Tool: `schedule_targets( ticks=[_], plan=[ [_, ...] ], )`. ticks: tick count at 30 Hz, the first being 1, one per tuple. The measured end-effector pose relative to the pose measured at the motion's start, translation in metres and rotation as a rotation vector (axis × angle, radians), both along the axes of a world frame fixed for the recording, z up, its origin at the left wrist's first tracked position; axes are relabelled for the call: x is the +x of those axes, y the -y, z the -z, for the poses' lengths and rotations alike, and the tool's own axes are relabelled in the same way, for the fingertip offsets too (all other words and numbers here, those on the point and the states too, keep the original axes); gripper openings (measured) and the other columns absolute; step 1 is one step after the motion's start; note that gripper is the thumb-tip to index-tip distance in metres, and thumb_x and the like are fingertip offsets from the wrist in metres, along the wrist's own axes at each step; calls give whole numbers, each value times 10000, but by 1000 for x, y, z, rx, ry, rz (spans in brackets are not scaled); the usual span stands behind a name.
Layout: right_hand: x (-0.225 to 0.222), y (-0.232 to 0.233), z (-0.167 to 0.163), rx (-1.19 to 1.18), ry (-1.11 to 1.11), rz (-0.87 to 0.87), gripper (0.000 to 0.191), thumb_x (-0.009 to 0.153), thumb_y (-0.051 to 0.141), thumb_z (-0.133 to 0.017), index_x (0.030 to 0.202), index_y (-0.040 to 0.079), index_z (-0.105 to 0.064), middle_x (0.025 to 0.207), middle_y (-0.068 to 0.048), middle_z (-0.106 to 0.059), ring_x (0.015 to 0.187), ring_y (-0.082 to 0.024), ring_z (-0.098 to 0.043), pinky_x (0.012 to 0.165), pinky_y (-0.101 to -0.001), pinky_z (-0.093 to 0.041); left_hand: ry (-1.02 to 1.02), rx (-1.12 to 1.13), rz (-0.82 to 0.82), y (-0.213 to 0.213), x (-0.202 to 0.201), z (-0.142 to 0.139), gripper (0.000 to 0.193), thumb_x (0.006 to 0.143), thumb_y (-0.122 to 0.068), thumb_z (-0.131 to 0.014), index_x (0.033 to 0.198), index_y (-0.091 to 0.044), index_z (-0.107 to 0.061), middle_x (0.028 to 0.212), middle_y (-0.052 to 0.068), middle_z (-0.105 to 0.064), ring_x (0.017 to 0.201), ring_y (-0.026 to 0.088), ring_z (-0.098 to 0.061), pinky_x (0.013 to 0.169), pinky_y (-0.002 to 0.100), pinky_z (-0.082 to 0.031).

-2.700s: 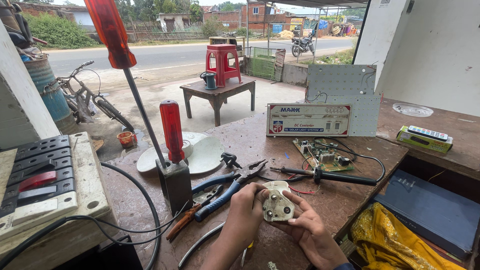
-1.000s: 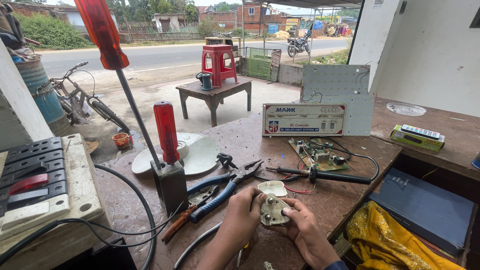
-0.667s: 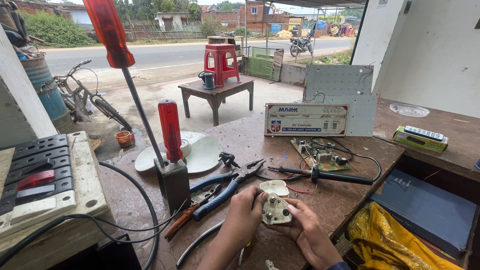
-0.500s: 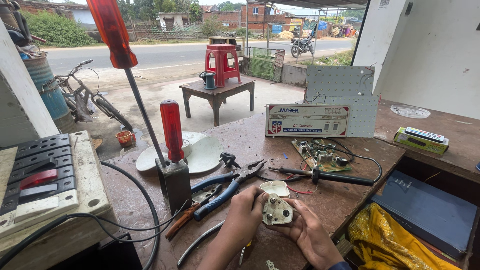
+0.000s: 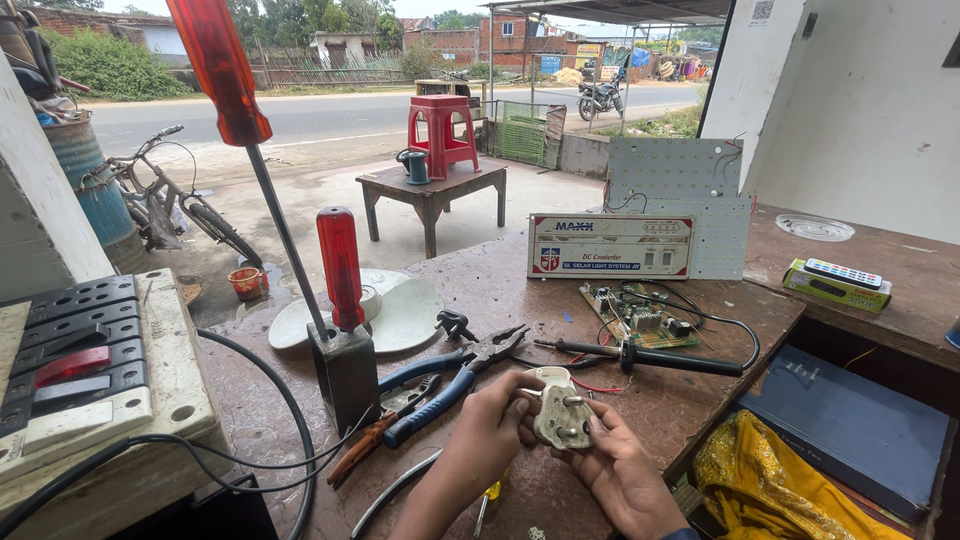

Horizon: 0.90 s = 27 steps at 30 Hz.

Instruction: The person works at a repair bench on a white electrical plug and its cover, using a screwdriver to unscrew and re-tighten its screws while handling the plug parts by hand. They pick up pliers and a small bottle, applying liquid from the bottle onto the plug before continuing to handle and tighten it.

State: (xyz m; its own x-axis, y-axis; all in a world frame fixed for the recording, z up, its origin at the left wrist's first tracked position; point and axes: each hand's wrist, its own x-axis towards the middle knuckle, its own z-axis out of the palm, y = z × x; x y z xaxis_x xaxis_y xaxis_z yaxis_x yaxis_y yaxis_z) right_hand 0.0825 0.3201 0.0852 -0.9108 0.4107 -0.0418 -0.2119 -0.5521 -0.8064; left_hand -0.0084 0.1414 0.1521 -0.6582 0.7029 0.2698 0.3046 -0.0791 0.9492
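Observation:
Both of my hands hold a cream three-pin plug [image 5: 563, 418] just above the brown workbench [image 5: 500, 280], its metal pins facing up. My left hand [image 5: 492, 432] grips the plug's left side. My right hand [image 5: 622, 472] cups it from the right and below. A loose cream cover piece [image 5: 545, 376] lies on the bench just behind the plug. Blue-handled pliers [image 5: 440, 385] rest directly left of my left hand.
Two red-handled screwdrivers [image 5: 338, 268] stand in a block [image 5: 345, 372]. A soldering iron [image 5: 660, 358], a green circuit board [image 5: 635, 318] and a white converter box [image 5: 610, 246] lie behind. A switch board [image 5: 90, 360] with black cable is at left. Yellow cloth [image 5: 760, 480] lies lower right.
My hands have kept hold of the plug and turned it slightly. Nothing else on the bench has moved.

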Motion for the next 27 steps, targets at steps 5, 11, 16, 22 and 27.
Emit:
schedule_targets(
  ticks=[5,11,16,22,27],
  plan=[
    [-1,-6,7,15,-4,14,384,1017,149,-398,1371,28,-483,1223,-172,-640,1039,-243,-658,908,-435,-542,-44,12,42,1,9,-1,275,956,55,-574,1220,-13,-611,968,88,-772,822,132,-694,693,305,-566],
    [-4,-14,18,-7,-52,-11,343,1011,130,-436,1335,51,-516,1123,-121,-661,953,-201,-645,829,-391,-547,-198,11,61,4,13,-8,413,860,71,-673,1250,-39,-596,985,121,-774,906,163,-752,798,292,-609],
    [-7,-25,32,-44,-46,4,312,1008,187,-435,1272,77,-558,1051,-87,-665,878,-172,-637,759,-365,-540,-294,58,91,1,26,-17,421,864,60,-670,1266,-24,-578,961,134,-765,899,215,-767,786,318,-604],
    [-3,-31,29,-213,-10,-6,359,1026,251,-427,1309,86,-574,1115,-65,-703,895,-148,-642,779,-353,-541,-340,73,152,4,49,-36,396,902,61,-623,1289,10,-553,945,155,-729,864,241,-757,744,346,-604],
    [4,-17,5,-333,-38,-58,465,1058,326,-369,1313,-20,-546,1180,-133,-683,1020,-206,-659,908,-390,-558,-209,25,189,6,55,-43,382,925,41,-578,1303,8,-541,951,159,-710,837,252,-742,720,357,-601]
  ],
)
